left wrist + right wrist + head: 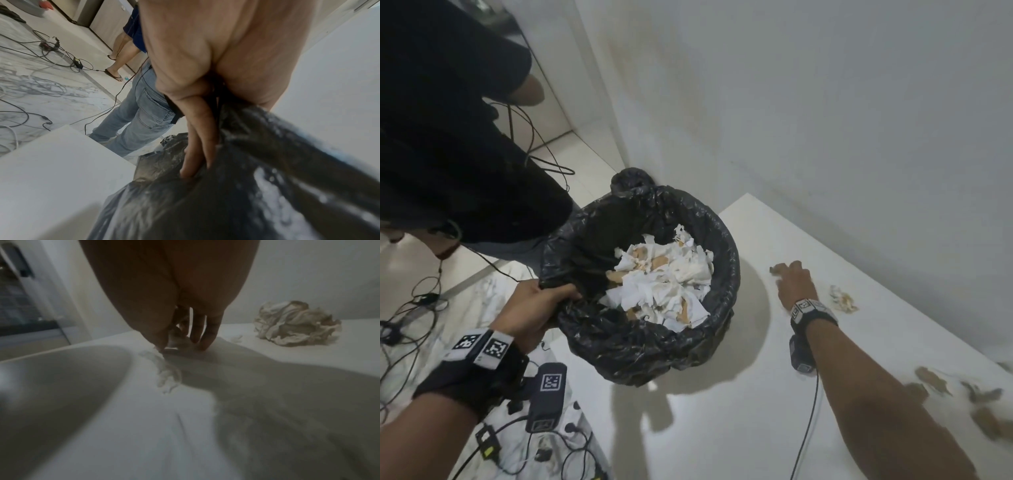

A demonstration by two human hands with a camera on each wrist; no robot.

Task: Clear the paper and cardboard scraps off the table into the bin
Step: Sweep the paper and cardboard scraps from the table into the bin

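A bin lined with a black bag (654,342) stands at the left end of the white table (722,428), heaped with torn white paper and brown cardboard (661,284). My left hand (551,294) grips the bag's near-left rim; in the left wrist view my left hand (197,146) has its fingers curled over the black bag (257,186). My right hand (782,274) reaches right of the bin, fingertips down on the table, and pinches a small scrap (176,339). A torn white strip (166,374) lies just in front of it. A crumpled wad (296,324) sits to the right.
Brown cardboard scraps (935,380) lie along the table's right edge, and the crumpled wad (842,299) lies near the wall. A person in jeans (139,113) stands close to the left of the bin. Cables and power adapters (544,394) cover the floor at the left.
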